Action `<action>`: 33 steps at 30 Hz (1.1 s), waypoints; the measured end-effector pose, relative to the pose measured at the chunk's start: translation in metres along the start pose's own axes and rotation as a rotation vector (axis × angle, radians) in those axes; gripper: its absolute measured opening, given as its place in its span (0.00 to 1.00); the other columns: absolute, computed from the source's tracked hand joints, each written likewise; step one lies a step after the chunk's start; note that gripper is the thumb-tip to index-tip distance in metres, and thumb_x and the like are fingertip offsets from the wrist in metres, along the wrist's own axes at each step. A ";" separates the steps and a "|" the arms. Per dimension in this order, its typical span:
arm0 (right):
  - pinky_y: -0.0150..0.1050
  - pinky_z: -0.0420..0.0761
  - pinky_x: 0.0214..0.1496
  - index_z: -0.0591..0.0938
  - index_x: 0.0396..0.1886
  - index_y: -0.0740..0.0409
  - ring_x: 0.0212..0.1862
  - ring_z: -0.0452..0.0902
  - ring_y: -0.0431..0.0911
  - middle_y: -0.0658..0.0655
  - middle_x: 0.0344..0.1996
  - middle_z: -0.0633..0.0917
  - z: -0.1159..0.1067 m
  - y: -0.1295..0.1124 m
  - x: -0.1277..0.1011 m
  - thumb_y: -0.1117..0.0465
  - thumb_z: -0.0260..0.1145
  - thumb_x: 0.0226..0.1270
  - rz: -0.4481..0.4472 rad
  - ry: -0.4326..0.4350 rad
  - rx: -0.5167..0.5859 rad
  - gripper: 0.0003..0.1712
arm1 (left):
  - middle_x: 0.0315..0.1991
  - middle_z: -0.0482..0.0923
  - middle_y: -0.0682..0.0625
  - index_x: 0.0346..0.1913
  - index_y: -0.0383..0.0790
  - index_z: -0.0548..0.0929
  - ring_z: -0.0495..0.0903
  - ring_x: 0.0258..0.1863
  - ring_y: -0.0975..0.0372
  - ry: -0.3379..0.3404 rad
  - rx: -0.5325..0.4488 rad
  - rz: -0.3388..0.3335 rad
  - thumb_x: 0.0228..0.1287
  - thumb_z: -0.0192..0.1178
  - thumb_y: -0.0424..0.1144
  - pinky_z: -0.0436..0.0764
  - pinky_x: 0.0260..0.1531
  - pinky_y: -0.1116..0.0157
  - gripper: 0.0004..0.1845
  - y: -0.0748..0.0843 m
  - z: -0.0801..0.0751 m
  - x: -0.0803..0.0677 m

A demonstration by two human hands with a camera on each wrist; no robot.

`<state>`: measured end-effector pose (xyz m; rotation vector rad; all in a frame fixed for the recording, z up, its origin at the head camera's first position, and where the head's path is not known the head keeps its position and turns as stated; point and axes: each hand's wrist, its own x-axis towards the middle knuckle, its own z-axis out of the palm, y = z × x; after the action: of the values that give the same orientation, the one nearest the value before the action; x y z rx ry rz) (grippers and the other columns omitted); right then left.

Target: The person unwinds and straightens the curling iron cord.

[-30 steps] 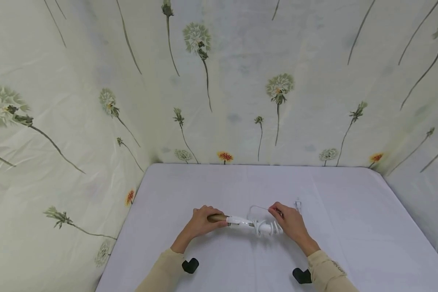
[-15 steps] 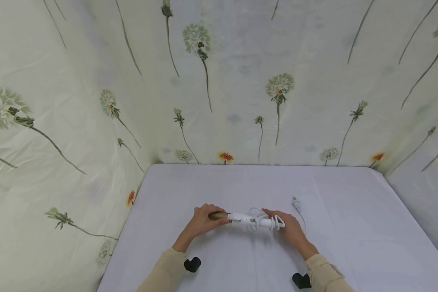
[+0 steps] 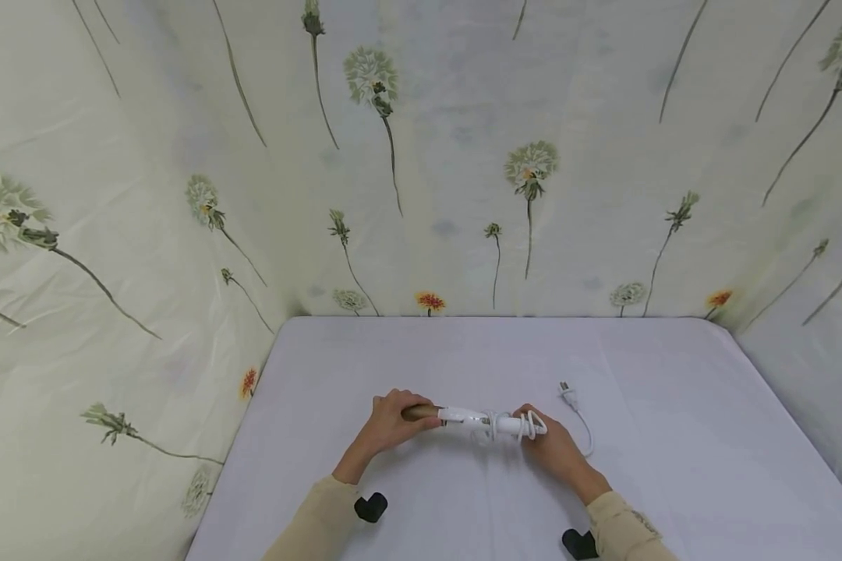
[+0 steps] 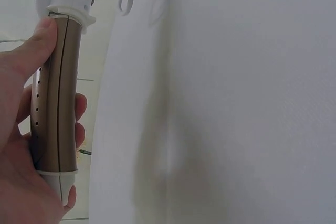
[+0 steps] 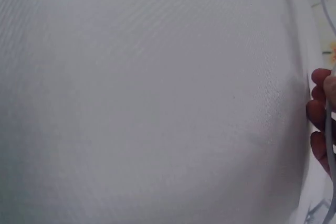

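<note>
a counter [image 3: 673,467] covered in a plain pale lilac cloth fills the lower half of the head view, boxed in on three sides by a cream backdrop [image 3: 463,156] printed with dandelion heads and small orange flowers.

over the middle of the counter the left hand [image 3: 387,425] has its grip clenched around the gold barrel of a curling iron [image 3: 473,421], and the right hand [image 3: 550,444] curls its fingers around the white handle end, where the cord [image 3: 529,426] is wound in loops. the tail of the cord runs to a plug [image 3: 568,393] lying on the cloth just right of the right hand.

the left wrist view alone shows the barrel's seam and row of small holes, with thumb [image 4: 31,51] and fingers wrapped round it. the right wrist view shows mostly cloth, with fingertips [image 5: 317,111] and a strand of cord at its right edge.

against a second ago, the right hand has dropped from a raised pinch on a loose arc of cord down to the handle, and the loops sit tighter.
</note>
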<state>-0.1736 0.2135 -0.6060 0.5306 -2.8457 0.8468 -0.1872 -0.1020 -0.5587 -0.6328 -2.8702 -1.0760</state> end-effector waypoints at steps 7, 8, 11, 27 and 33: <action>0.44 0.80 0.39 0.81 0.46 0.56 0.39 0.84 0.50 0.56 0.39 0.86 0.001 -0.002 -0.003 0.64 0.66 0.63 -0.070 0.012 -0.121 0.12 | 0.36 0.83 0.62 0.43 0.58 0.86 0.72 0.34 0.67 0.052 0.006 0.013 0.52 0.64 0.62 0.55 0.36 0.62 0.19 0.000 -0.001 0.006; 0.44 0.80 0.40 0.82 0.45 0.54 0.40 0.84 0.49 0.54 0.39 0.86 0.001 -0.002 -0.003 0.63 0.65 0.64 -0.067 -0.006 -0.125 0.10 | 0.36 0.83 0.61 0.43 0.58 0.86 0.72 0.33 0.67 0.061 0.005 0.013 0.52 0.64 0.62 0.55 0.36 0.62 0.18 0.000 -0.001 0.006; 0.43 0.80 0.43 0.83 0.43 0.50 0.42 0.84 0.46 0.51 0.39 0.87 0.001 -0.002 -0.002 0.61 0.64 0.65 -0.080 -0.046 -0.115 0.08 | 0.37 0.84 0.60 0.43 0.57 0.86 0.71 0.33 0.67 0.072 0.008 0.000 0.52 0.64 0.62 0.54 0.36 0.62 0.19 0.000 0.000 0.007; 0.39 0.79 0.44 0.84 0.40 0.52 0.40 0.81 0.39 0.43 0.36 0.84 -0.005 -0.006 -0.008 0.62 0.61 0.67 -0.225 -0.141 -0.042 0.07 | 0.36 0.83 0.58 0.44 0.56 0.86 0.70 0.32 0.66 0.080 0.038 -0.024 0.51 0.65 0.62 0.54 0.35 0.63 0.21 0.004 0.000 0.010; 0.39 0.79 0.45 0.83 0.42 0.50 0.42 0.81 0.39 0.41 0.38 0.84 -0.005 -0.007 -0.012 0.61 0.60 0.68 -0.211 -0.168 -0.028 0.07 | 0.36 0.83 0.58 0.45 0.55 0.86 0.70 0.31 0.66 0.081 0.066 -0.028 0.51 0.65 0.62 0.55 0.35 0.63 0.21 0.005 -0.001 0.009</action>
<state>-0.1598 0.2139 -0.6007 0.9190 -2.8741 0.7570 -0.1934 -0.0959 -0.5537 -0.5342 -2.8399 -0.9822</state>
